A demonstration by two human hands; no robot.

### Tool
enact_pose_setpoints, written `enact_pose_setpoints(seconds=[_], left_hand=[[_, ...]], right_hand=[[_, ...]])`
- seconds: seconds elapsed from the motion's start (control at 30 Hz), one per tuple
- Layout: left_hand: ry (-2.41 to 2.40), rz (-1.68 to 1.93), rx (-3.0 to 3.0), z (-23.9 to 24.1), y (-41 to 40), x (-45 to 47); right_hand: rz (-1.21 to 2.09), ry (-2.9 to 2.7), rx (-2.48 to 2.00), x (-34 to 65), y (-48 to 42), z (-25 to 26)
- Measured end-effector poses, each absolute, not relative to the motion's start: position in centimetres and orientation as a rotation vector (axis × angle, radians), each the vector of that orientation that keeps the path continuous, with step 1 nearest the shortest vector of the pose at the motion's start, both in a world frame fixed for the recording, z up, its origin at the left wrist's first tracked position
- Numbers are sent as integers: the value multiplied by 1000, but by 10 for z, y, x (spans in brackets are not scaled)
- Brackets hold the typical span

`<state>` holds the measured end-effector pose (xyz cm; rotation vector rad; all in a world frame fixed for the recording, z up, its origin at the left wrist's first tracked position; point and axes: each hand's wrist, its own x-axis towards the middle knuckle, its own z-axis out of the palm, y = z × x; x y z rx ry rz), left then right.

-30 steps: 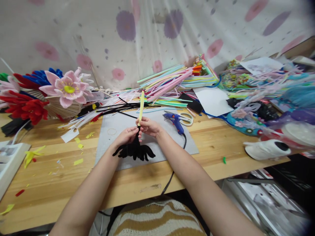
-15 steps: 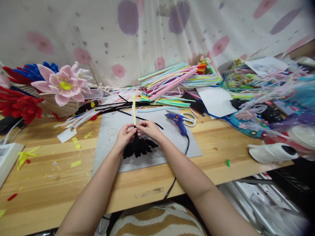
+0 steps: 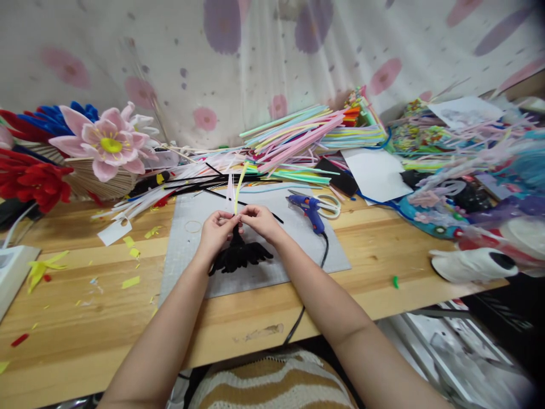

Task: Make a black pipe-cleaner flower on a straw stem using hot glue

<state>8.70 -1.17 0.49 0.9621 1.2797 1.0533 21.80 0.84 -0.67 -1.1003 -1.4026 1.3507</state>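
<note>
A black fuzzy pipe-cleaner flower (image 3: 240, 255) hangs head down over the grey mat, its petals spread toward me. My left hand (image 3: 218, 232) pinches its narrow neck from the left. From the other side my right hand (image 3: 259, 222) closes thumb and finger on the same spot, and the fingertips of both hands meet. Out of the pinch a yellow strip (image 3: 239, 190), looking like a pipe cleaner, rises and leans to the right. Beside it stands a thin pale strip (image 3: 230, 190). The fingers hide where strips and neck join.
A blue glue gun (image 3: 310, 211) and white-handled scissors (image 3: 330, 207) lie on the mat (image 3: 276, 272). Behind are black pipe cleaners (image 3: 191, 184) and coloured bundles (image 3: 293, 136). Pink flower (image 3: 108, 142) stands left; a white spool (image 3: 470, 265) lies right. Yellow scraps (image 3: 130, 282) litter the table.
The yellow strip, upright before, now tilts to the right, and the pale strip stands apart from it. The black petals have turned slightly and spread wider. Both hands remain pinched at the neck.
</note>
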Motion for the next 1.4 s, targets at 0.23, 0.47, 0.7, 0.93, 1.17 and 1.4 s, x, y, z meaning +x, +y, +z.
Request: enact_pose_setpoints(seconds=[0.23,0.47,0.7,0.93,1.17,1.4], left_hand=[[1295,984,929,11,-7,86],[1041,814,661,21,5,91],[829,768,496,25,0,94],[853,687,733,25,2,88],[1014,762,877,37,6,88],[1101,843,565,41,12,90]], right_hand=[[1361,-1334,-1114,218,10,-6],[1572,-1149,-1032,227,15,-4],[1940,-1059,-795,236,27,10],[1764,-1241,-933,241,28,22],[1511,-1451,-1162,238,30,39],[1292,-1595,-1235,237,21,38]])
